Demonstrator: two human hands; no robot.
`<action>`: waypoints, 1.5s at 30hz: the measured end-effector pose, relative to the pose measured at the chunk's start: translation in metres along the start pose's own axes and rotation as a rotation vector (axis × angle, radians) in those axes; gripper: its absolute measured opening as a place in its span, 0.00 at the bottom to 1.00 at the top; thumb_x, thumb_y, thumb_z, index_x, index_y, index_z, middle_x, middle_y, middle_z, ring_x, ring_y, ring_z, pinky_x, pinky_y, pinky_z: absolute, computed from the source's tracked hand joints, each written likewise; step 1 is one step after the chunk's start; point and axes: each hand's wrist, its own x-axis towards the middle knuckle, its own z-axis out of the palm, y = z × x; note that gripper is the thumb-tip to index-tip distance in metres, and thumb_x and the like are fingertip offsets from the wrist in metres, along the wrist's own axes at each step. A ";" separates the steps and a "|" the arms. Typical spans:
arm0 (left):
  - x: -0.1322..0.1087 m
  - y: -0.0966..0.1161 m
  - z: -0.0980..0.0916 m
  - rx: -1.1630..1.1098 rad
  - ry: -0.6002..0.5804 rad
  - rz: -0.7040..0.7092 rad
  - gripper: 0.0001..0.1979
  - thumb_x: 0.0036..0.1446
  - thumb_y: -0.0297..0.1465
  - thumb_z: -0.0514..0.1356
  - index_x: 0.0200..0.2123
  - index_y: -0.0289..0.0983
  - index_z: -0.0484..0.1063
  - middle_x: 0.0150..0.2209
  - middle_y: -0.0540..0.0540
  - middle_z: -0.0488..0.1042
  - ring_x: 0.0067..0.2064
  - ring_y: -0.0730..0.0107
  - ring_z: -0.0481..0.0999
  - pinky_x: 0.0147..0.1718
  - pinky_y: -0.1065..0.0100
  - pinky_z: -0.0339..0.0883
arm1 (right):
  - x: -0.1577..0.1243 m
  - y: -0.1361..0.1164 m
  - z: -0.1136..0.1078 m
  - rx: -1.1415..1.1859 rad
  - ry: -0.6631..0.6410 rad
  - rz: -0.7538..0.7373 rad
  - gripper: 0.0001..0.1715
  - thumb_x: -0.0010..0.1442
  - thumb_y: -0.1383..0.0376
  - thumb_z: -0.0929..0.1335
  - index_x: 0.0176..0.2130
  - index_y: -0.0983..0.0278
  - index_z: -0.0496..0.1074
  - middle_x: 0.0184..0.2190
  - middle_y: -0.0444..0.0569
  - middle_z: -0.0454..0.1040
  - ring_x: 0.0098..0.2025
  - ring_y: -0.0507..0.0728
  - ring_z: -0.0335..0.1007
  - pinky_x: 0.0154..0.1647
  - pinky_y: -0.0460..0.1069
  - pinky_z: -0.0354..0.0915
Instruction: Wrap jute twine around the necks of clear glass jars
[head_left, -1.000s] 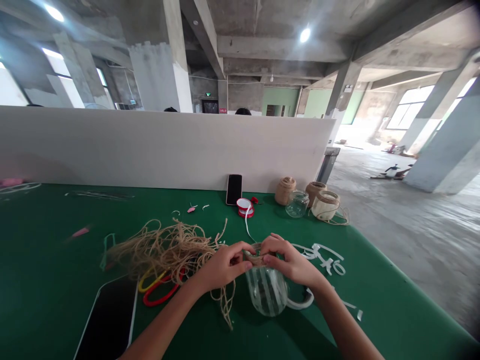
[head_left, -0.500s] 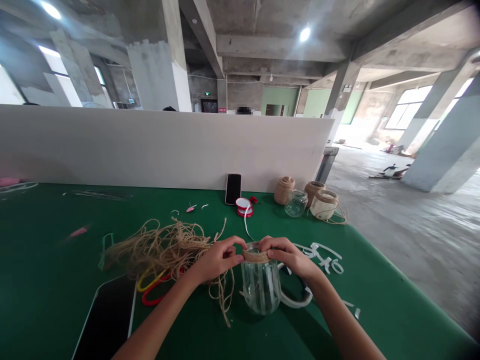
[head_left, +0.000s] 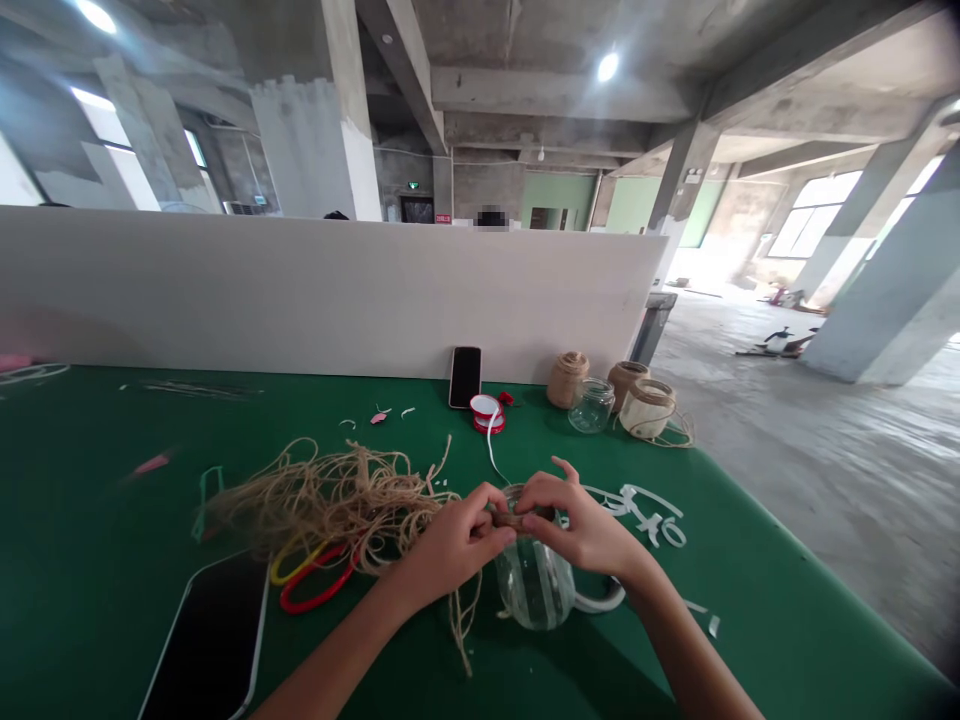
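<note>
A clear glass jar (head_left: 534, 585) with white tape strips stands on the green table (head_left: 90, 560) in front of me, its neck wound with brown twine (head_left: 514, 519). My left hand (head_left: 454, 545) pinches the twine at the left of the neck. My right hand (head_left: 581, 525) grips the neck from the right, fingers curled over the rim, one finger raised. A loose tangle of jute twine (head_left: 330, 500) lies just left of my hands, and strands trail down past my left wrist.
A dark tablet (head_left: 206, 645) lies at the near left, with red and yellow loops (head_left: 315, 580) beside it. White tape scraps (head_left: 645, 510) lie right of the jar. A phone (head_left: 465, 377), a tape roll (head_left: 487, 412), a bare jar (head_left: 590, 405) and twine-wrapped jars (head_left: 649, 408) stand by the white partition (head_left: 300, 290).
Both hands shifted around the jar's neck, the fingertips coming together over the twine band. The jar turned slightly and my right hand's finger lifted.
</note>
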 end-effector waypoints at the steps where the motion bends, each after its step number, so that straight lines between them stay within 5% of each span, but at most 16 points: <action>1: 0.000 0.001 0.001 0.001 0.010 -0.002 0.07 0.59 0.35 0.53 0.38 0.39 0.61 0.19 0.58 0.53 0.22 0.76 0.54 0.22 0.74 0.46 | 0.000 0.000 0.001 -0.008 0.004 -0.012 0.04 0.58 0.66 0.64 0.32 0.62 0.69 0.31 0.44 0.72 0.40 0.55 0.67 0.60 0.63 0.25; 11: 0.004 -0.010 -0.021 0.047 -0.011 0.024 0.13 0.58 0.35 0.54 0.46 0.41 0.63 0.22 0.56 0.54 0.23 0.76 0.56 0.23 0.74 0.49 | 0.001 0.021 -0.002 0.173 0.012 -0.032 0.07 0.61 0.65 0.62 0.33 0.63 0.68 0.30 0.44 0.69 0.36 0.53 0.66 0.59 0.58 0.41; 18: 0.004 -0.017 -0.040 0.131 -0.051 -0.020 0.17 0.58 0.39 0.53 0.49 0.42 0.64 0.21 0.56 0.53 0.22 0.76 0.54 0.22 0.74 0.47 | 0.004 0.031 0.002 0.354 -0.005 -0.046 0.11 0.61 0.62 0.61 0.34 0.65 0.69 0.34 0.48 0.69 0.38 0.55 0.64 0.42 0.49 0.58; 23: 0.004 -0.017 -0.035 0.123 -0.086 -0.033 0.15 0.58 0.39 0.54 0.48 0.42 0.66 0.21 0.56 0.53 0.22 0.76 0.54 0.22 0.74 0.47 | 0.003 0.032 -0.002 0.359 -0.055 -0.043 0.09 0.60 0.63 0.62 0.33 0.64 0.69 0.35 0.48 0.69 0.40 0.56 0.65 0.49 0.53 0.55; 26: 0.004 -0.014 -0.029 0.094 -0.091 -0.025 0.13 0.57 0.36 0.54 0.45 0.41 0.67 0.20 0.56 0.52 0.22 0.76 0.53 0.22 0.74 0.47 | 0.001 0.026 -0.006 0.263 -0.067 0.000 0.07 0.58 0.64 0.63 0.31 0.64 0.68 0.36 0.46 0.69 0.42 0.57 0.65 0.60 0.60 0.38; 29: 0.002 -0.009 -0.023 0.099 -0.082 -0.012 0.10 0.55 0.34 0.55 0.41 0.39 0.68 0.20 0.57 0.51 0.22 0.77 0.53 0.22 0.75 0.46 | -0.001 0.013 -0.006 0.156 -0.077 0.020 0.09 0.59 0.62 0.63 0.29 0.63 0.68 0.35 0.45 0.69 0.43 0.56 0.65 0.60 0.63 0.25; 35: 0.000 -0.002 -0.015 0.096 -0.050 -0.003 0.07 0.54 0.34 0.56 0.36 0.38 0.68 0.20 0.56 0.52 0.23 0.77 0.54 0.22 0.74 0.46 | -0.002 -0.002 -0.002 0.029 -0.057 -0.010 0.07 0.59 0.63 0.65 0.30 0.62 0.68 0.34 0.45 0.70 0.41 0.55 0.66 0.60 0.63 0.24; 45: 0.002 -0.010 -0.034 0.107 -0.094 -0.023 0.17 0.58 0.37 0.52 0.51 0.42 0.62 0.22 0.56 0.54 0.23 0.76 0.55 0.23 0.74 0.48 | -0.002 0.016 -0.008 0.165 -0.030 -0.018 0.08 0.60 0.62 0.63 0.32 0.62 0.68 0.36 0.46 0.70 0.43 0.56 0.66 0.61 0.62 0.31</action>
